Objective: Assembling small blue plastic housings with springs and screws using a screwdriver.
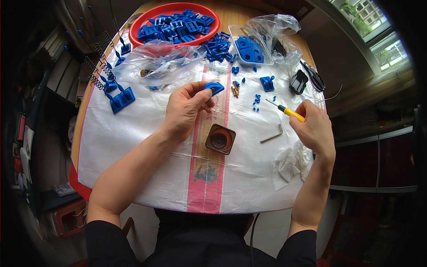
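Far left of the white woven-plastic-covered round surface (pixel 133 147): metal coil springs with blue end caps (pixel 100 66) lie in a loose row, and just beside them a blue ribbed plastic bracket (pixel 122 99) lies flat.

Behind, a red round plastic tray (pixel 138 27) heaped with blue plastic frames sits at the far edge, out of the working area. In front of it a crumpled clear plastic bag (pixel 155 60) lies open.

Left hand (pixel 187 109), centre: fingers clamped on a small blue wedge-shaped plastic part (pixel 214 88), lifted off the surface and tilted, apparently so its face turns toward the tool. Just right of it, a few brass screws (pixel 235 90) lie within easy reach. Nearer the body, a brown square cup (pixel 220 139) stands upright on the pink stripe.

Right of centre: a bent steel hex key (pixel 272 135) lies flat; small blue pegs (pixel 256 100) are scattered.

Right hand (pixel 315 129): fingers closed around a yellow-handled screwdriver (pixel 287 110), tip pointing left toward the held part, well apart from it. A crumpled white tissue (pixel 290 163) lies below the hand.
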Motion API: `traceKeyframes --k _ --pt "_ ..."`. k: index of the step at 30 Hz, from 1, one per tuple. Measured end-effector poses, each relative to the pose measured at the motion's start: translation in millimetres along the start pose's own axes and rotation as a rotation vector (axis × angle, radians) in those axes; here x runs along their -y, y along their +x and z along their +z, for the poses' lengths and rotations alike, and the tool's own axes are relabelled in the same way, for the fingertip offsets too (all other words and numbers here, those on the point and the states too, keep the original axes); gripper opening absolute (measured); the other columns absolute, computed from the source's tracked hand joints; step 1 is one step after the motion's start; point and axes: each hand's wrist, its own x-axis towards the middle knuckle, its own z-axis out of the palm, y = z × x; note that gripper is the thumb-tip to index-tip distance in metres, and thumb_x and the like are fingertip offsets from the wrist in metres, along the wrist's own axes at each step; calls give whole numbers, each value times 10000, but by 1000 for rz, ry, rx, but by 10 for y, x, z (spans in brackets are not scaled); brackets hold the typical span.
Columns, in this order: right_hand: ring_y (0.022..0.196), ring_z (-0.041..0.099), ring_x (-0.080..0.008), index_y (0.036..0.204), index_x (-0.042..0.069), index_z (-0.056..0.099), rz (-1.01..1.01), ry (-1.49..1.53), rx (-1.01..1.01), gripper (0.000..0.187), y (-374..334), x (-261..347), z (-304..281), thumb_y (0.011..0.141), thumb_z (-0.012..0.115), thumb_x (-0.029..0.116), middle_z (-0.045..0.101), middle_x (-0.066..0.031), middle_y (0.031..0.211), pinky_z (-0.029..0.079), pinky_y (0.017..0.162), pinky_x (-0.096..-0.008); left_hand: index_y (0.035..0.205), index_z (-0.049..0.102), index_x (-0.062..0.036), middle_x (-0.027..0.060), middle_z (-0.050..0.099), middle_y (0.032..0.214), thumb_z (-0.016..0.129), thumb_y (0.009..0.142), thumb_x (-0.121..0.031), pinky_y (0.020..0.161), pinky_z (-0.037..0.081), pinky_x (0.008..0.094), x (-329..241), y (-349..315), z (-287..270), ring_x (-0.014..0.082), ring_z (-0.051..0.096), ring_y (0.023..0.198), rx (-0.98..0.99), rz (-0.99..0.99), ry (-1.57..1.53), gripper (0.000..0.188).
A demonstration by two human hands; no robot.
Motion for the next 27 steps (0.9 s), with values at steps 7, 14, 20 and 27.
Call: traceKeyframes --k 7,14,20,27 --pt "667 634 -92 1018 19 683 -549 715 -496 249 -201 268 163 798 798 27 711 -97 884 474 548 -204 1141 609 39 67 675 883 673 940 -124 659 531 227 76 -3 68 87 629 735 -16 20 224 267" --pt "606 637 -241 1019 -6 618 -823 530 -596 332 -296 433 608 722 758 -54 665 -121 771 512 527 -319 1139 601 55 72 664 852 666 935 -84 657 537 235 26 -25 73 102 631 722 -55 -15 259 254" --pt "605 629 -237 1050 -2 604 -868 549 -619 378 -318 476 639 711 763 -60 656 -110 780 502 519 -317 1127 613 53 67 675 877 664 933 -77 665 538 230 17 -44 81 92 629 725 -62 -9 319 239" --pt "618 616 -229 1049 3 605 -865 538 -600 385 -312 485 686 704 765 -65 643 -107 792 489 522 -316 1124 618 47 63 677 885 662 933 -73 676 539 225 7 -42 105 90 632 732 -63 -14 300 230"
